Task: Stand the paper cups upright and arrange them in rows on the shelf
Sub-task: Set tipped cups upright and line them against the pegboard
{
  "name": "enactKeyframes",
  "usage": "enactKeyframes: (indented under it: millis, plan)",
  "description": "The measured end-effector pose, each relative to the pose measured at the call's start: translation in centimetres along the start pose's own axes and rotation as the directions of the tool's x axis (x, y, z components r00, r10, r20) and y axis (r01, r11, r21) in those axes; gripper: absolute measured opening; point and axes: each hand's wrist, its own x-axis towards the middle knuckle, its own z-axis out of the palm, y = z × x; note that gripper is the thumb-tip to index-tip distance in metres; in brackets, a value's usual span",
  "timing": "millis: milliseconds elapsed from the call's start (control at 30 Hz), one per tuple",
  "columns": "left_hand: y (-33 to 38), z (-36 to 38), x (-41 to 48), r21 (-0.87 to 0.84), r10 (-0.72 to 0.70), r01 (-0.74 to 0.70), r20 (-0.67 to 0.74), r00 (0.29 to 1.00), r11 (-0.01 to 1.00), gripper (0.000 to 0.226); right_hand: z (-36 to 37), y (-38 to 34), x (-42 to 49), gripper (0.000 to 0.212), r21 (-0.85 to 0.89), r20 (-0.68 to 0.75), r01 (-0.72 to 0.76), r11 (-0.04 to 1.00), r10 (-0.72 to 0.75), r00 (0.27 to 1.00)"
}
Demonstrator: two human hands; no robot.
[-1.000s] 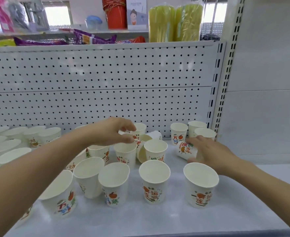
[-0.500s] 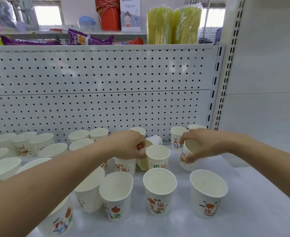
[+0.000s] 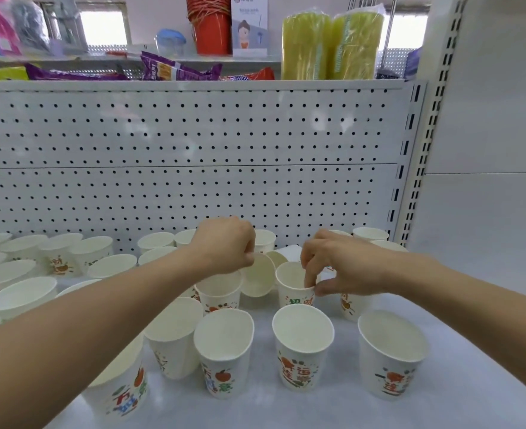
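Many white paper cups with orange and green print stand on the white shelf (image 3: 286,411). My left hand (image 3: 224,246) grips the rim of a tipped paper cup (image 3: 257,278) whose mouth faces me, in the middle of the group. My right hand (image 3: 345,264) pinches the rim of an upright cup (image 3: 295,289) just right of it, fingers inside and thumb outside. Another upright cup (image 3: 353,306) stands partly hidden under my right hand. A loose front row of upright cups (image 3: 302,345) runs along the near edge.
More cups (image 3: 23,264) crowd the left and back of the shelf, and a few stand at the back right (image 3: 370,233). A pegboard panel (image 3: 193,150) backs the shelf. Snack bags and yellow packs (image 3: 332,44) sit on the shelf above.
My right hand let go of the cup at the right, now upright, and moved left onto the middle cup's rim. My left hand closed on the tipped cup and raised its mouth.
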Motion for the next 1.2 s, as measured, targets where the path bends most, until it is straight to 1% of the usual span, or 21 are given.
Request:
enactKeyframes:
  millis: [67, 167, 200, 267, 300, 333, 367, 433, 500, 533, 633, 700, 767, 833, 933, 1033, 1133, 1200]
  plan:
    - [-0.6, -0.6, 0.2, -0.074, -0.047, 0.049, 0.026, 0.999, 0.996, 0.010, -0.2, -0.1, -0.3, 0.011, -0.015, 0.019, 0.019, 1.000, -0.018, 1.000]
    - [-1.4, -0.8, 0.6, -0.197, -0.086, 0.107, 0.113, 0.990, 0.974, 0.010, -0.9, 0.2, -1.3, 0.011, -0.013, 0.118, 0.018, 1.000, -0.016, 0.993]
    - [-1.4, -0.7, 0.6, -0.233, -0.077, 0.110, 0.150, 0.986, 0.966, 0.010, -1.3, 0.2, -1.7, 0.014, -0.006, 0.156, 0.010, 1.000, -0.009, 0.988]
    - [-1.4, -0.2, 0.6, -0.298, -0.037, 0.105, 0.225, 0.974, 0.949, 0.010, -2.2, 0.3, -2.1, 0.028, 0.030, 0.216, -0.026, 0.999, 0.019, 0.976]
    - [-1.4, -0.1, 0.6, -0.332, -0.016, 0.101, 0.250, 0.968, 0.938, 0.011, -2.6, 0.5, -2.0, 0.036, 0.063, 0.221, -0.051, 0.997, 0.036, 0.975]
    - [-1.6, -0.1, 0.7, -0.367, -0.002, 0.098, 0.254, 0.967, 0.925, 0.012, -3.1, 0.5, -1.8, 0.041, 0.106, 0.195, -0.072, 0.992, 0.050, 0.980]
    - [-2.1, -0.2, 0.9, -0.397, -0.003, 0.097, 0.231, 0.973, 0.913, 0.012, -3.5, 0.7, -1.4, 0.041, 0.160, 0.146, -0.086, 0.983, 0.063, 0.987]
    - [-3.7, -0.9, 1.6, -0.438, -0.059, 0.112, 0.132, 0.989, 0.892, 0.014, -4.0, 0.8, -0.3, 0.030, 0.271, 0.037, -0.099, 0.957, 0.092, 0.995]
    - [-5.7, -1.6, 2.3, -0.477, -0.141, 0.155, 0.064, 0.988, 0.865, 0.014, -3.8, 1.0, 1.4, 0.020, 0.307, 0.012, -0.147, 0.940, 0.151, 0.988]
    - [-6.6, -1.8, 2.6, -0.478, -0.162, 0.168, 0.053, 0.985, 0.862, 0.015, -3.4, 1.1, 2.4, 0.021, 0.284, 0.031, -0.183, 0.941, 0.181, 0.983]
    - [-7.8, -0.9, 3.3, -0.419, -0.139, 0.166, 0.095, 0.986, 0.892, 0.017, -1.5, 1.3, 5.7, 0.038, 0.119, 0.121, -0.265, 0.957, 0.250, 0.961]
    - [-7.7, 0.5, 3.6, -0.339, -0.097, 0.145, 0.153, 0.983, 0.930, 0.028, -0.1, 1.3, 7.4, 0.046, -0.014, 0.151, -0.280, 0.960, 0.279, 0.948]
    - [-7.3, 1.9, 4.0, -0.250, -0.068, 0.122, 0.215, 0.974, 0.960, 0.043, 0.8, 1.4, 8.4, 0.046, -0.095, 0.177, -0.282, 0.955, 0.295, 0.939]
    - [-6.7, 2.7, 4.6, -0.117, -0.050, 0.082, 0.255, 0.966, 0.990, 0.049, 1.3, 1.5, 8.9, 0.042, -0.126, 0.176, -0.282, 0.951, 0.301, 0.937]
    - [-5.8, 3.2, 5.2, 0.092, -0.016, -0.007, 0.244, 0.970, 0.996, 0.041, 1.5, 1.9, 9.4, 0.029, -0.142, 0.103, -0.270, 0.952, 0.286, 0.953]
    - [-5.6, 3.1, 5.7, 0.197, -0.002, -0.033, 0.174, 0.985, 0.980, 0.023, 1.5, 2.9, 9.6, 0.020, -0.149, 0.007, -0.290, 0.945, 0.294, 0.956]
    - [-6.1, 2.6, 6.3, 0.189, -0.049, 0.029, 0.099, 0.994, 0.982, 0.019, 0.9, 3.9, 9.2, 0.015, -0.073, -0.068, -0.325, 0.943, 0.320, 0.945]
    - [-6.7, 2.5, 6.7, 0.111, -0.077, 0.067, 0.096, 0.992, 0.992, 0.021, 0.4, 4.3, 9.0, 0.011, 0.059, -0.078, -0.365, 0.929, 0.368, 0.926]
